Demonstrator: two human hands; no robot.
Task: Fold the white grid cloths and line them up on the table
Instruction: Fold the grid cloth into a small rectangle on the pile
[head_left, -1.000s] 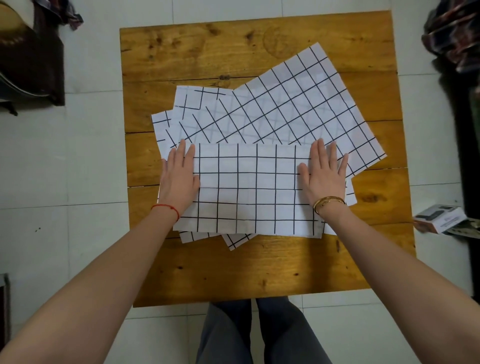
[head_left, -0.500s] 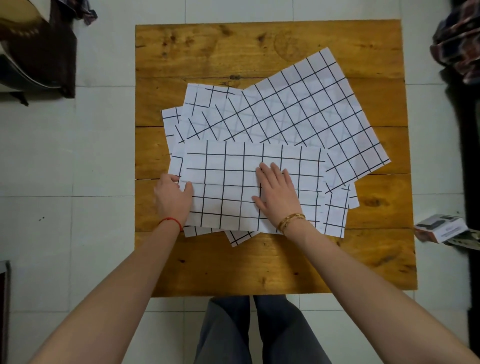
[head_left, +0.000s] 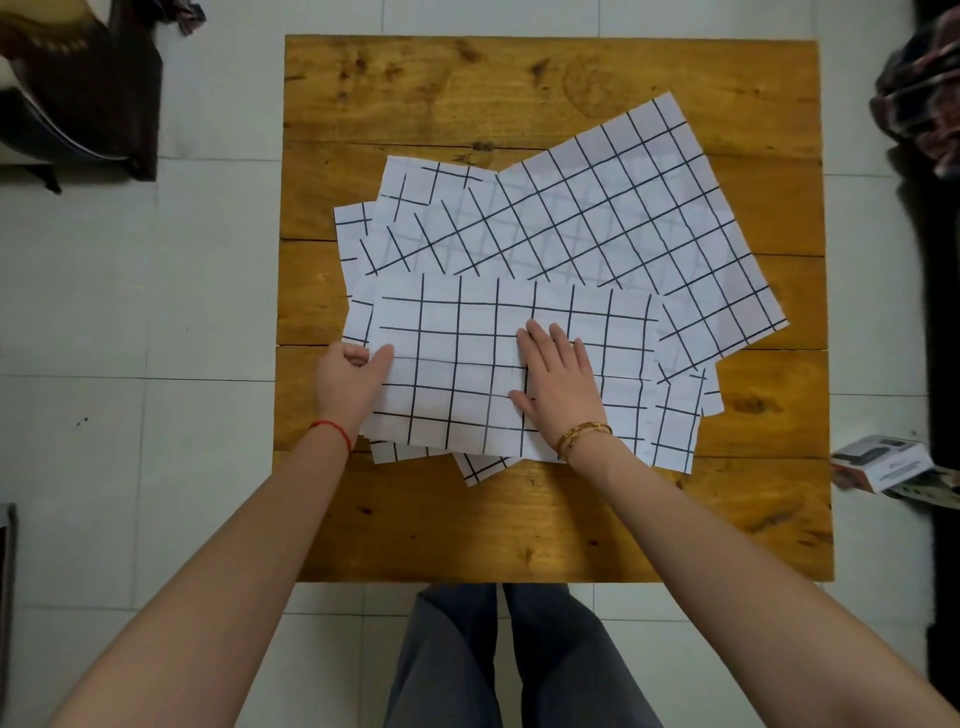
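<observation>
A folded white grid cloth (head_left: 462, 338) lies across the middle of the wooden table (head_left: 519, 519), on top of a loose pile. My left hand (head_left: 349, 383) pinches its left edge, thumb on top and fingers curled under. My right hand (head_left: 561, 376) lies flat on the cloth's middle, fingers straight and pressing down. Behind it a larger unfolded grid cloth (head_left: 613, 218) lies at an angle. Edges of other grid cloths (head_left: 675, 426) stick out beneath, at the right, left and front.
The table stands on a pale tiled floor. A small box (head_left: 878, 462) lies on the floor to the right. Dark furniture (head_left: 78, 88) is at the upper left and dark fabric (head_left: 919, 98) at the upper right. My legs show below the table's front edge.
My right hand slid from the cloth's right end to its middle. My left hand went from lying flat to pinching the left edge. The folded cloth shifted slightly left.
</observation>
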